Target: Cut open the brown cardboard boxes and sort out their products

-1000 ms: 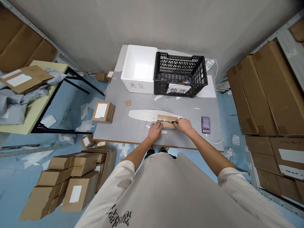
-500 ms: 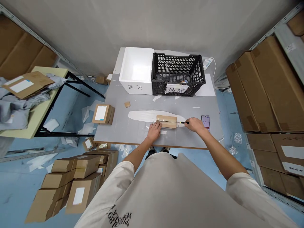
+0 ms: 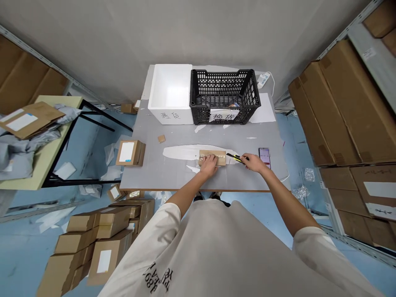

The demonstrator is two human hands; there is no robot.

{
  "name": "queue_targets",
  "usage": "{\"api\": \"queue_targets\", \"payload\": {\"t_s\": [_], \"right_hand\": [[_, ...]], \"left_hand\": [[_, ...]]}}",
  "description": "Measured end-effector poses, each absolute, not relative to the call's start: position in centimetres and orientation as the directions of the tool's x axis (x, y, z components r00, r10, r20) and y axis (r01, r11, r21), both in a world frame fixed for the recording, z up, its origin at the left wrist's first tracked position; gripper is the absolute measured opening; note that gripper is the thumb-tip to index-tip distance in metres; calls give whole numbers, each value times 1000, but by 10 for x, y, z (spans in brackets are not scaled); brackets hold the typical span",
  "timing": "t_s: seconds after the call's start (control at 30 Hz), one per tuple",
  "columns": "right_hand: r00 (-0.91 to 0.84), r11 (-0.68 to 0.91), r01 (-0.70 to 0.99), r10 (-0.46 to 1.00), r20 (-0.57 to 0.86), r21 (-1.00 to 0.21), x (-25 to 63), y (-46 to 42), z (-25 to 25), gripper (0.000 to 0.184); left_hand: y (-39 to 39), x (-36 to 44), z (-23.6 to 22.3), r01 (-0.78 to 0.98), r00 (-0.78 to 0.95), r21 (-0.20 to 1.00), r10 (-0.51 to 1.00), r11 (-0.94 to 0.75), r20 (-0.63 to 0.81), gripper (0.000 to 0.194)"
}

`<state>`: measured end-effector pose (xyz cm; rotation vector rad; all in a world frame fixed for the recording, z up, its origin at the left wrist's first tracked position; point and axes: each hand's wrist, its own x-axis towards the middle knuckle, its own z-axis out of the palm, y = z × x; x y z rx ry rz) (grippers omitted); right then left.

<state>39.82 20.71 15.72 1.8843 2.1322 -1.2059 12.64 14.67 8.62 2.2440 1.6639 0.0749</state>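
A small cardboard box (image 3: pixel 220 154) with clear tape along its top lies on the grey table, close to the front edge. My left hand (image 3: pixel 209 166) is on the box's left half, fingers curled over the top and holding it down. To the right, my right hand (image 3: pixel 253 162) grips a black-and-yellow box cutter (image 3: pixel 235 157). Its tip points left toward the box's right end, a little apart from it. Beneath and around the box is a long white patch (image 3: pixel 179 152) on the tabletop.
A white foam bin (image 3: pixel 170 115) and a black plastic crate (image 3: pixel 224 99) stand along the back. A phone (image 3: pixel 264 156) lies right of my right hand. Another carton (image 3: pixel 131 153) sits at the table's left edge. Stacked cartons (image 3: pixel 105 222) are on the floor at left.
My left hand has moved right and farther onto the top of the box. The box cutter has come off the tape and now angles beside the box's right end. The camera view shifted slightly.
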Motion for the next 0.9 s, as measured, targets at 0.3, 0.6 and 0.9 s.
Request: {"api": "queue_targets", "payload": {"t_s": [0.3,0.6,0.9], "right_hand": [[-419,40,777,778,-468,-629,408,213,132,29],[-561,405,818,722,-406,-409,411,248,106,35],[-633,513,772,679,-373,-376,397,258,91,36]], "left_hand": [[160,136,80,945,292,227,924,-237,-248,41],[155,139,81,951,286,189,928,-245,-237,35],[155,140,80,953,280,185,928,-239,-245,41]]}}
